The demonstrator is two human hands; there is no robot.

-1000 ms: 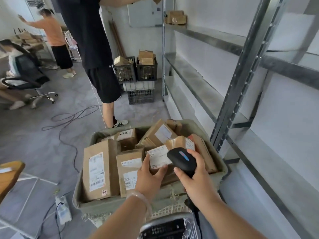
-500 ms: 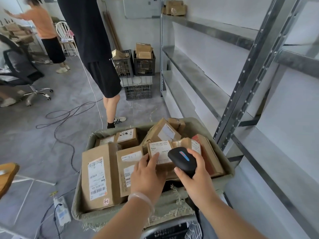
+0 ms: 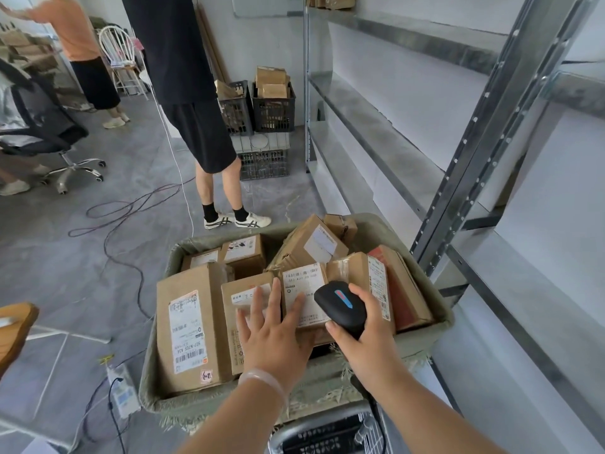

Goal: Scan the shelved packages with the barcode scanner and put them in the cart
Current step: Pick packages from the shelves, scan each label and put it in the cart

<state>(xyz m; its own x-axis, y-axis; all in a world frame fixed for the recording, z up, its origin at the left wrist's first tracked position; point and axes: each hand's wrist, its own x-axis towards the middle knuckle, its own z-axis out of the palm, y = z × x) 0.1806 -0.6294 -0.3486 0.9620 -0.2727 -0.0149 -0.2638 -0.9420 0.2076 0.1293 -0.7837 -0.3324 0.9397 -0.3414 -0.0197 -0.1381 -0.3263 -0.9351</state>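
Note:
The cart (image 3: pixel 438 319), lined with green cloth, is filled with several brown cardboard packages. My right hand (image 3: pixel 366 342) grips the black barcode scanner (image 3: pixel 342 308) over the cart's near right side. My left hand (image 3: pixel 273 335) hovers with fingers spread and straight over a small package with a white label (image 3: pixel 299 291), touching or just above it. A tall package (image 3: pixel 188 326) with a long label lies at the cart's left. More packages (image 3: pixel 271 81) sit in black crates at the back.
Metal shelving (image 3: pixel 393 152) runs along the right, its near shelves bare. A person in black (image 3: pixel 183 77) stands just beyond the cart. Cables (image 3: pixel 124 217) trail over the grey floor at left. An office chair (image 3: pixel 49 136) and another person are at far left.
My left hand has let go of the small labelled package, which now lies in the cart, and its fingers have spread open. The scanner hand has stayed in place.

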